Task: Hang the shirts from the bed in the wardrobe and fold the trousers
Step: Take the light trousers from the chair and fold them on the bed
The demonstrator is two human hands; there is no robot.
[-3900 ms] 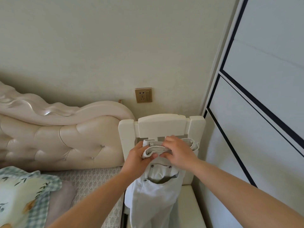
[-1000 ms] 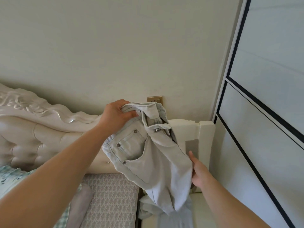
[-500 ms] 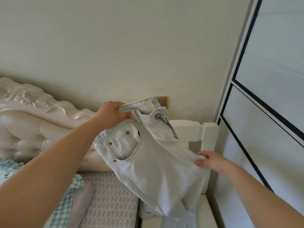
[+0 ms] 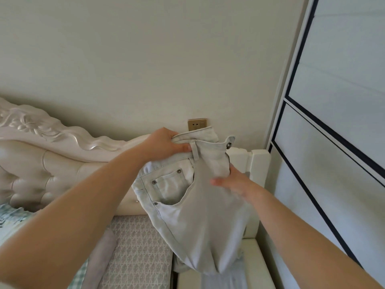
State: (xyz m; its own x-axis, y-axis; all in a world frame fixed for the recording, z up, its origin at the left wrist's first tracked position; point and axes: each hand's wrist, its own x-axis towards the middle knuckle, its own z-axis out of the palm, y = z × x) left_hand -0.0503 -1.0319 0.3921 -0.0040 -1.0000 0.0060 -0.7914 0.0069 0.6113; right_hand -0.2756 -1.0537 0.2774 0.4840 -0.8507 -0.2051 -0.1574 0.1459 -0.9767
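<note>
Closest to the camera, two bare forearms reach out over the bed (image 4: 137, 247), which has a grey patterned cover, with a bit of green checked fabric (image 4: 10, 215) at the far left edge. The trousers (image 4: 200, 222), pale light-wash denim, are held up in the air just past the bed's edge, and their lower part hangs down onto a white chair (image 4: 258, 163). As for the hands, the left hand (image 4: 164, 146) is curled tight round the waistband by a belt loop. The right hand (image 4: 233, 182) pinches the cloth near the fly, thumb in front, fingers tucked behind. Behind those sit a cream tufted headboard (image 4: 52, 163) and a gold wall socket (image 4: 196, 124). A wardrobe door (image 4: 333, 142) runs along the right.
</note>
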